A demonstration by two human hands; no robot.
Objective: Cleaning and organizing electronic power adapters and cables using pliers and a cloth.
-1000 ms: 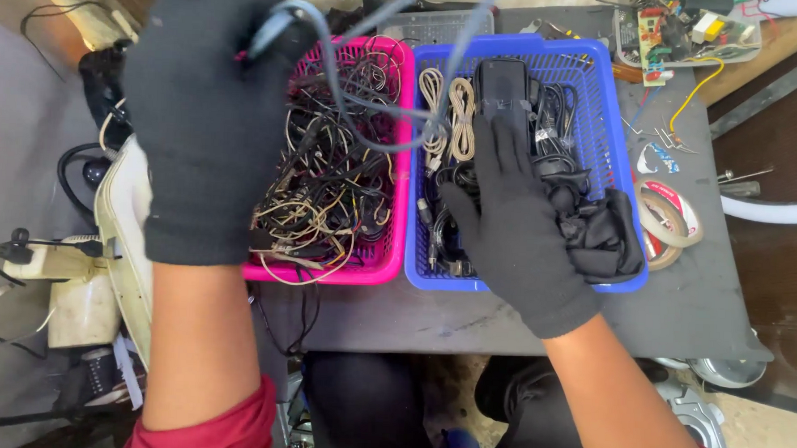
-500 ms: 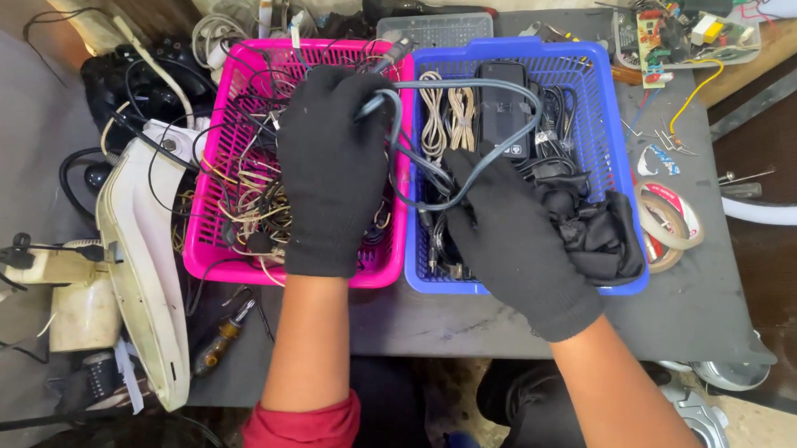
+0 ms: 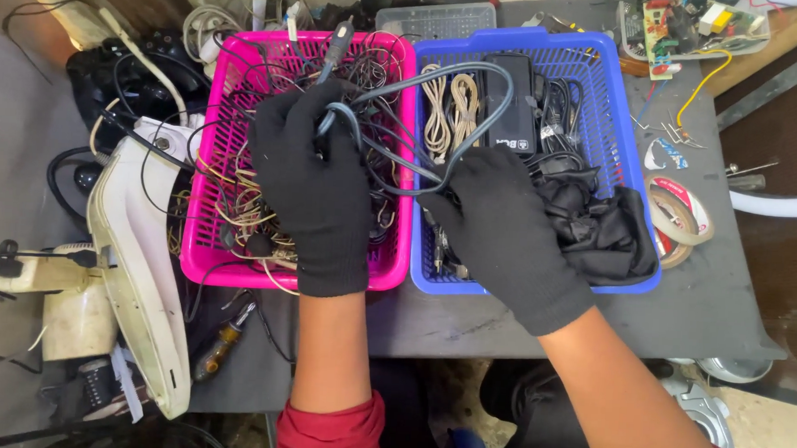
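Gripping one looped grey cable (image 3: 439,118) in my two black-gloved hands, left (image 3: 315,180) and right (image 3: 506,229), grip pinching it above two plastic baskets, pink (image 3: 211,198) and blue (image 3: 614,108).

Two baskets stand side by side on the table (image 3: 708,309), the left basket (image 3: 209,243) touching the right basket (image 3: 610,90). The left hand (image 3: 315,184) lies over the wire tangle in the left basket, the right hand (image 3: 501,228) over the near part of the right one, and a looped cable (image 3: 477,75) runs between them across both baskets. A tape roll (image 3: 681,218) lies on the table right of the right basket, and a circuit board (image 3: 667,25) sits behind it at the far edge.
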